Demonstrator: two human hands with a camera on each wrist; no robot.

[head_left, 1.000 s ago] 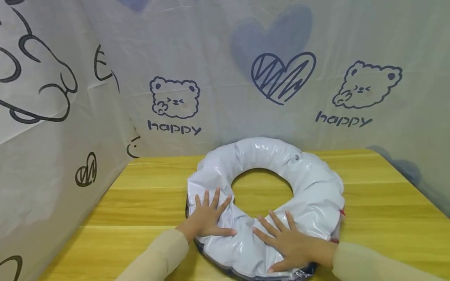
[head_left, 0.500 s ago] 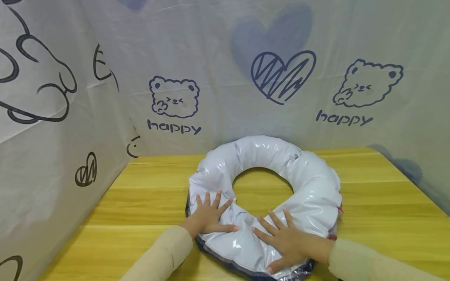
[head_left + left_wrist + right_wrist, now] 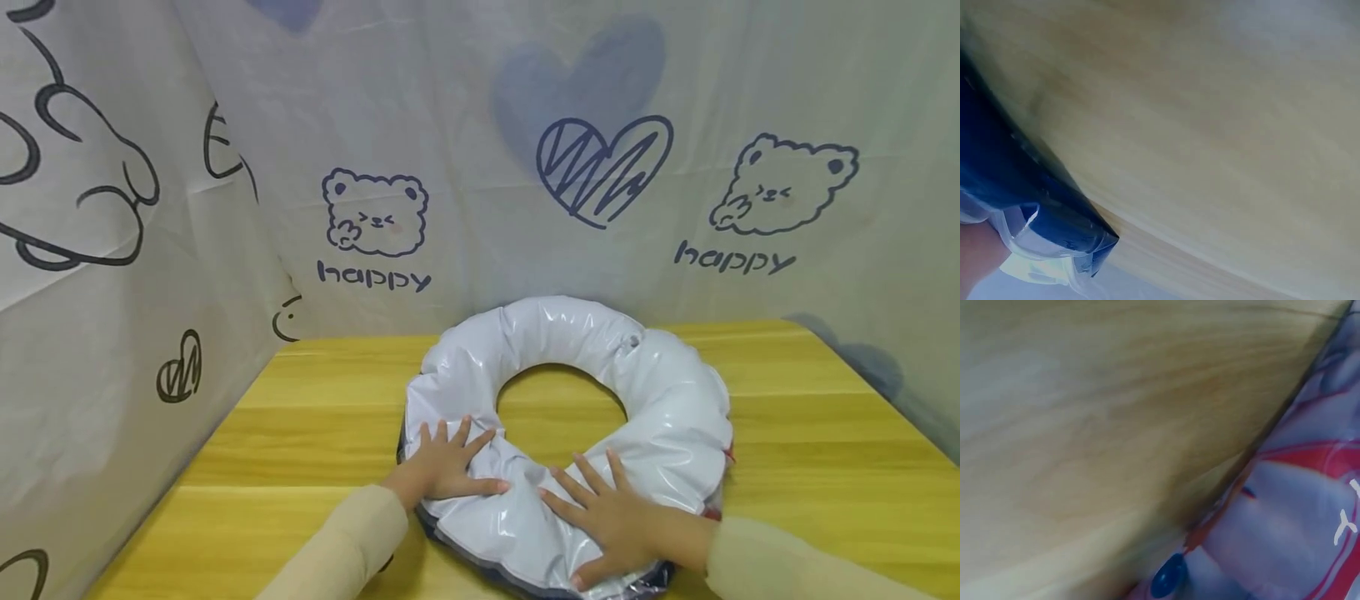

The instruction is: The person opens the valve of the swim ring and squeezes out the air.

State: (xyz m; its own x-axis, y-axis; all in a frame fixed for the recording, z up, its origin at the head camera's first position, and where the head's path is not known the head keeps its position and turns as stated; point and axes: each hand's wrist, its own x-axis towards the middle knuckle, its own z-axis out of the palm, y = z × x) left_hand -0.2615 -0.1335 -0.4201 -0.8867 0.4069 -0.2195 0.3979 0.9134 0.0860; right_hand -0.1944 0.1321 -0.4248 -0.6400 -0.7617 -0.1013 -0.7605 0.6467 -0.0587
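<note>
A white inflatable swim ring [image 3: 558,321] lies flat on the wooden table, its plastic creased and dented near the person. My left hand [image 3: 448,468], fingers spread, presses on the ring's near left part. On the near right part rests my right hand [image 3: 611,517], also with spread fingers. A small valve [image 3: 632,340] shows on the ring's far right top. In the left wrist view the ring's dark blue underside [image 3: 1035,187] curves along the table. The right wrist view shows its side with red bands [image 3: 1310,459] and white marks.
The yellow wood-grain table [image 3: 315,425] runs back to a pale cloth [image 3: 480,242] printed with bears, hearts and the word happy. Another printed cloth [image 3: 90,333] hangs along the left side. Through the ring's hole the tabletop shows.
Both hands stay spread on the ring. The ring shifts and its near surface changes shape slightly under them; the head view tips a little.
</note>
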